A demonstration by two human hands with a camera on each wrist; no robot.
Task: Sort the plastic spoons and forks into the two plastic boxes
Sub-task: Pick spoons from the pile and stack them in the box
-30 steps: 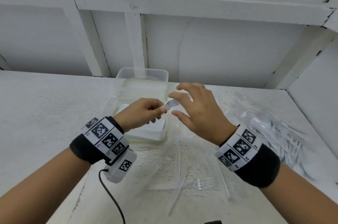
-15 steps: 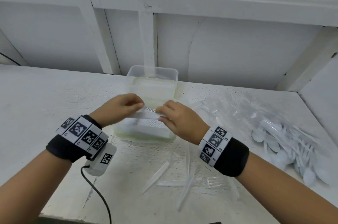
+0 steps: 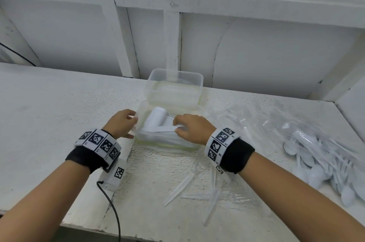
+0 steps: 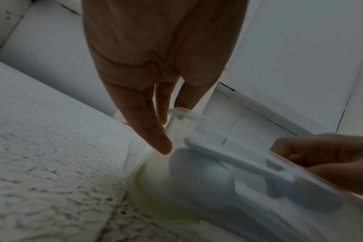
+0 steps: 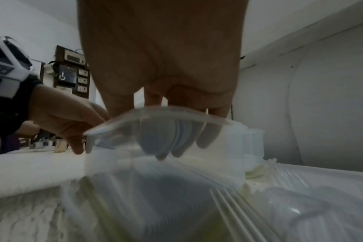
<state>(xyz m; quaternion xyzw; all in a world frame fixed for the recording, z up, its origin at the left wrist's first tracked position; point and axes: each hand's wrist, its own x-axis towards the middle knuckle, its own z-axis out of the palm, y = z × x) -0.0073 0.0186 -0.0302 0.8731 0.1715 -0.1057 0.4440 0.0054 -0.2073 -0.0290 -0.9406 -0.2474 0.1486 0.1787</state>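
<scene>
Looking down through the head view, I am seeing my right hand (image 3: 190, 128) sitting inside the near clear box (image 3: 167, 144) at the middle of the frame, its fingers curled and pinching the handle end of a white spoon (image 3: 165, 128) that is lying slantwise across the stacked white spoons (image 3: 156, 121) already in that box. My left hand (image 3: 122, 124) is resting against the box's left wall, fingers bent loosely and touching the rim; in the left wrist view the fingers (image 4: 155, 139) are hanging almost straight down beside the plastic wall, gripping nothing that I can make out. A second clear box (image 3: 174, 79) is standing just behind the first, against the white wall. Loose clear forks (image 3: 199, 192) are lying on the white table (image 3: 49, 113) in the lower middle of the frame, near my right forearm. A heap of white spoons (image 3: 324, 164) in crinkled clear wrapping is spreading along the right edge. The right wrist view is blurring badly, showing only fingers behind the box's rim.
</scene>
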